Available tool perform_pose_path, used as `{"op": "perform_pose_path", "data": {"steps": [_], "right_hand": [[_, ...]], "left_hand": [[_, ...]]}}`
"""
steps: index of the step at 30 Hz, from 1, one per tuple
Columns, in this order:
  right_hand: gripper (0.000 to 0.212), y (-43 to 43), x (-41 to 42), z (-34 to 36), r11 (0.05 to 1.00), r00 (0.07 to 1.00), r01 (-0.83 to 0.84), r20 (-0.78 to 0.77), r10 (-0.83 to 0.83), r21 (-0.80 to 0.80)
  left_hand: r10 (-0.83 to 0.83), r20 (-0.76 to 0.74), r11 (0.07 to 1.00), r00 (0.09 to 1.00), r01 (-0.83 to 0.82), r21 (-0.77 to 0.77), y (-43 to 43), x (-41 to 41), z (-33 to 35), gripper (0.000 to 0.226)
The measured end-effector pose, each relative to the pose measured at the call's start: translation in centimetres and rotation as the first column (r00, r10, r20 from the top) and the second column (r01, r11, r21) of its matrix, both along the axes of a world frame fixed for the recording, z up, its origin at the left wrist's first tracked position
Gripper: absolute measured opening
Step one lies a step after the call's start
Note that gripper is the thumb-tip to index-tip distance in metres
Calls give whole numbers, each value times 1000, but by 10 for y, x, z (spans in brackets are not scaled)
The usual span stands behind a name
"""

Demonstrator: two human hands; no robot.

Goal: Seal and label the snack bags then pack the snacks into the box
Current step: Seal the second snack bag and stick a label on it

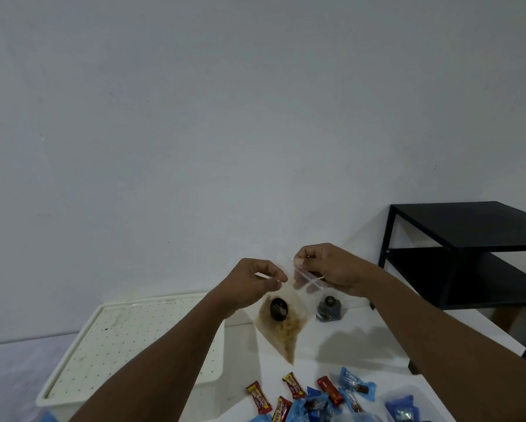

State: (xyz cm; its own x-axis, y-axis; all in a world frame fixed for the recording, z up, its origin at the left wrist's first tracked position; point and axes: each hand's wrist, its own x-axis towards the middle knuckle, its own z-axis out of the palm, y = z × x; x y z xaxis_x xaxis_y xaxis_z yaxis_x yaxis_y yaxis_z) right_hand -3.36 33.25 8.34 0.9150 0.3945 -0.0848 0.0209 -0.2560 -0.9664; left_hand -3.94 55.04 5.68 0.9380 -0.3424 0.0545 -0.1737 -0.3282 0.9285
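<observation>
A clear zip snack bag (281, 324) hangs in the air above the white table (325, 354), with brownish crumbs and a dark round piece inside. My left hand (255, 280) pinches the left end of its top strip, while my right hand (328, 268) pinches the right end, slightly higher. The bag tilts, one corner pointing down. A white box (127, 345) with a perforated lid stands on the left of the table. Wrapped snacks in red (292, 385) and blue (356, 388) wrappers lie scattered at the near edge.
A small dark glass bottle (328, 307) stands on the table behind the bag. A black two-tier metal side table (468, 254) stands to the right, against a plain pale wall. A clear tub of blue-wrapped snacks (403, 405) sits at the bottom right.
</observation>
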Motion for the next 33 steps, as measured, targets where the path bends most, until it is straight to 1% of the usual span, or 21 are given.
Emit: {"op": "perform_pose_path", "data": {"steps": [2,6,9,11,13,14,17,19,21,24,26,33], "right_hand": [[15,-6,2,3,998,999,36,4,-37,45],[21,-20,0,-3,961,981,191,-6,-193,200],[21,-27,-6,-18,912,945,309,26,-327,269],[28,-29,-12,-30,883,932,338,14,-361,325],[33,-27,-16,-39,870,924,354,13,-381,344],[32,-26,-16,-43,869,922,357,17,-386,342],[18,-24,-13,-52,897,931,333,48,-361,291],[4,-28,-10,-57,918,925,345,96,-368,198],[9,-38,-7,-62,914,907,393,122,-404,102],[14,-57,0,-73,903,897,430,116,-427,-2],[16,-69,8,-83,897,897,436,119,-426,-71],[18,-110,48,-129,895,911,412,58,-408,-172]], "left_hand": [[31,41,999,999,-29,-35,-2,2,-1,9],[96,80,991,992,-88,-98,-6,5,-6,17],[146,48,971,988,-134,-200,-10,8,-10,18],[162,16,954,987,-153,-258,-13,11,-11,17],[180,-10,941,984,-175,-291,-18,13,-13,18],[185,-17,938,983,-182,-295,-21,15,-14,18],[177,-11,947,984,-173,-271,-34,20,-21,18],[177,7,956,984,-170,-237,-42,24,-27,18],[176,34,970,984,-167,-177,-51,30,-36,17],[161,142,986,977,-166,24,-66,39,-53,20],[134,176,981,975,-156,112,-77,44,-66,27],[132,114,971,985,-151,183,-120,76,-114,32]]}}
